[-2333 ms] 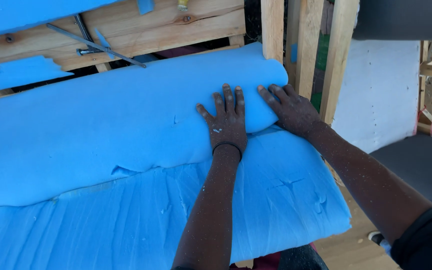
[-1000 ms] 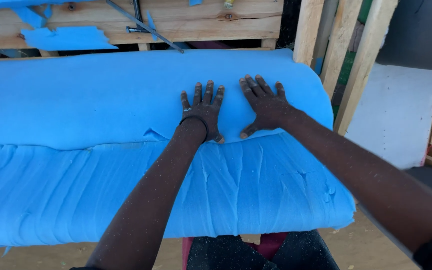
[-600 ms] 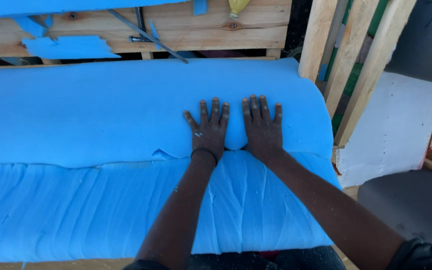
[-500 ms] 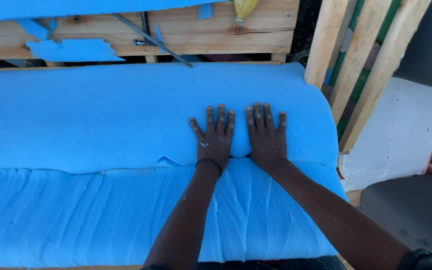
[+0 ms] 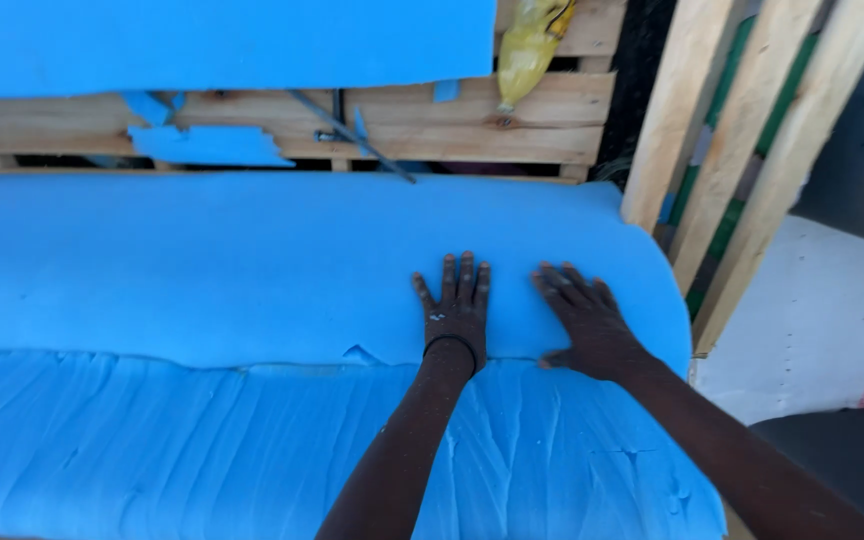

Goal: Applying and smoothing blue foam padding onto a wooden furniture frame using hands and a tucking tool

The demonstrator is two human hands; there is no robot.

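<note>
Left hand (image 5: 455, 310): I see it flat, fingers spread, palm down on the blue foam sheet (image 5: 252, 265), gripping nothing.
Right hand (image 5: 584, 320): released too, pressed flat just beside it.
Foam: draped over the wooden pallet frame (image 5: 452, 110).

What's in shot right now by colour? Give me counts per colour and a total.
Blue: 4 - smooth foam sheet under both hands, wrinkled foam layer below it, foam panel up top, foam scrap on the wooden frame.
Yellow: 1 - yellow bag.
White: 1 - white board.
Total: 6.
Left hand and right hand press flat.
</note>
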